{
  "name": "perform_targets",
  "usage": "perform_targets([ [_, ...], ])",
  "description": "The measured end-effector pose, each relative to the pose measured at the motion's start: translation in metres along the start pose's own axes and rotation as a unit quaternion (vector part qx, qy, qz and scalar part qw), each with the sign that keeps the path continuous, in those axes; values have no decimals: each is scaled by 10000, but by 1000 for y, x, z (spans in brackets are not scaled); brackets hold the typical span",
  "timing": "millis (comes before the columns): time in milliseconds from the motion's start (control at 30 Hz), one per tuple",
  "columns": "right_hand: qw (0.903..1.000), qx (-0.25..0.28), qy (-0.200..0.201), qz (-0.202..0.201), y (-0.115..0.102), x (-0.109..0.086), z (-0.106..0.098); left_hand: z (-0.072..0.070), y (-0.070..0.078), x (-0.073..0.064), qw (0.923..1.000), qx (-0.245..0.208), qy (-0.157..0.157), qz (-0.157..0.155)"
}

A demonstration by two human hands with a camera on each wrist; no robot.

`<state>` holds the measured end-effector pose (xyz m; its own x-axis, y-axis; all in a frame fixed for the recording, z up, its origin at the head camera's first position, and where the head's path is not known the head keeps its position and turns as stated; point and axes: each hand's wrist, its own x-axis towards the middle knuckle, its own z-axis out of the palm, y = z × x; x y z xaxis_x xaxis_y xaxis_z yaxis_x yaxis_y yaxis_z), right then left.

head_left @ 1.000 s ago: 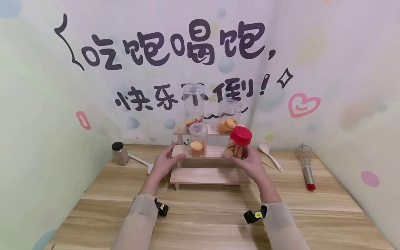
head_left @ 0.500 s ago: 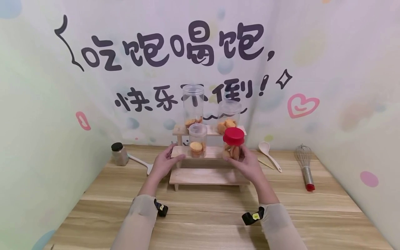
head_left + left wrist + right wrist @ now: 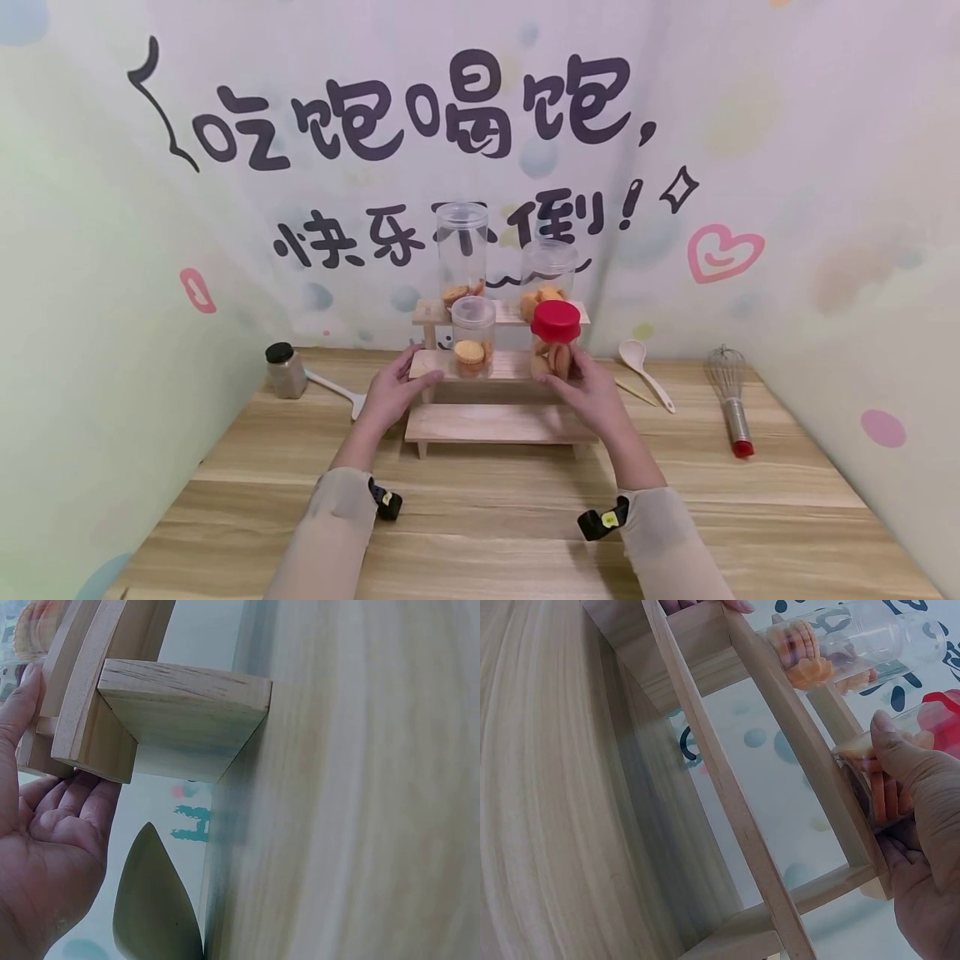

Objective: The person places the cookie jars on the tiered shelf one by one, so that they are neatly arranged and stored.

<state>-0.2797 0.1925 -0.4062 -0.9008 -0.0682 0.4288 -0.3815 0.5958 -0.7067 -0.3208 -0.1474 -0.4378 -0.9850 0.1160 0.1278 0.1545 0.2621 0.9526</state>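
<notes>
A three-tier wooden stand (image 3: 501, 425) stands toward the back of the table. My left hand (image 3: 390, 396) grips the left end of its middle shelf, thumb above and fingers underneath in the left wrist view. At that shelf's right end, a clear cookie jar with a red lid (image 3: 556, 322) stands upright, held by my right hand (image 3: 596, 398). The right wrist view shows the thumb on one side of the jar and fingers at the other. Left of it on the shelf is a smaller clear jar (image 3: 471, 325) with cookies.
On the top shelf are a tall clear jar (image 3: 462, 250) and a wider jar (image 3: 548, 265), both with cookies. A black-lidded jar (image 3: 287, 375) and a white utensil (image 3: 333, 390) lie left. To the right are a spoon (image 3: 643, 371) and a whisk (image 3: 734, 408).
My right hand has moved the red-lidded jar left along the middle shelf, and the jar has gone from tilted to upright. My left hand stays on the shelf's end.
</notes>
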Motion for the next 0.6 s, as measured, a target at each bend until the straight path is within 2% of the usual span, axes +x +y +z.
perform_targets([
  [467,9998,-67,144,-124,1,1,5,-1,-1,-1,10000,14,29,-5],
  [600,9998,164,62,44,2,2,3,0,-1,-1,9998,183,-7,33],
])
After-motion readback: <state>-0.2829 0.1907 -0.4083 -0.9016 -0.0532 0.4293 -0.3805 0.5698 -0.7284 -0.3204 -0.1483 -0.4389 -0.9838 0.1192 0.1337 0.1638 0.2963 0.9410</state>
